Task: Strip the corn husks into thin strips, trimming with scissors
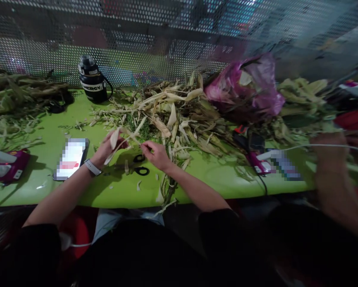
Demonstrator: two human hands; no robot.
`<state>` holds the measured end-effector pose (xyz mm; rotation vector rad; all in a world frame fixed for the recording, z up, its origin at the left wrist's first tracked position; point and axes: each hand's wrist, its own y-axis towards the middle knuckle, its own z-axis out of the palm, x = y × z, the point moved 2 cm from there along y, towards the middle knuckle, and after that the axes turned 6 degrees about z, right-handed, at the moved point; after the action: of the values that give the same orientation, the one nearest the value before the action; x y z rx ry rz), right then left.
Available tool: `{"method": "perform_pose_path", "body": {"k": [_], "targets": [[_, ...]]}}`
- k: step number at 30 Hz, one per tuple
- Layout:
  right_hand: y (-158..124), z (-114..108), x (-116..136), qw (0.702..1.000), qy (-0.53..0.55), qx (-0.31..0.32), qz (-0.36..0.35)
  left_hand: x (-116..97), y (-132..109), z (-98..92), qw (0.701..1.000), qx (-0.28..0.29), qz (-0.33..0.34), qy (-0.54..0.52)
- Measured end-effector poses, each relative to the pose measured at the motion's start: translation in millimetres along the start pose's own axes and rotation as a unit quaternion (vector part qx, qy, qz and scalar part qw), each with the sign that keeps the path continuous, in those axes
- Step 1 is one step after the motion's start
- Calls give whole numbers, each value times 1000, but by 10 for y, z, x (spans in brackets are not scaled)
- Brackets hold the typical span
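Observation:
My left hand [108, 148], with a watch [92, 168] on its wrist, is closed around pale dried corn husk strips [114, 140]. Facing it, my right hand [157, 154] pinches the far end of a strip between thumb and fingers. The strip stretches between both hands over the green tabletop [107, 195]. Below my right hand lie scissors with black handles [142, 171]; their blades are hidden or too dim to make out. A large heap of dry corn husks [179, 115] spreads just beyond my hands.
A phone [71, 159] lies left of my hands, near a purple power strip [13, 165]. A dark bottle [92, 81] stands at the back before a perforated metal screen [155, 48]. Right are a pink plastic bag [247, 87], another phone [286, 164] and another person's arm [331, 179].

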<state>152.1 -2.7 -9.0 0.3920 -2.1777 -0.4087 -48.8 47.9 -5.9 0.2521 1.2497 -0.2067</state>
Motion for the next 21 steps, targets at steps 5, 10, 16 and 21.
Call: {"method": "perform_pose_path", "body": {"k": [5,10,16,21], "targets": [[49,-87,-28,990,70,-72,95,-44,10,-89,991,-119,55,37],[11,45,-47,999,16,-20,40,-63,-117,98,979,45,70,186],[-75,245,-62,991,-86,72,-74,30,-182,227,988,26,65,140],[-90,255,-75,982,-118,113,-93,91,-208,254,997,-3,29,78]]}}
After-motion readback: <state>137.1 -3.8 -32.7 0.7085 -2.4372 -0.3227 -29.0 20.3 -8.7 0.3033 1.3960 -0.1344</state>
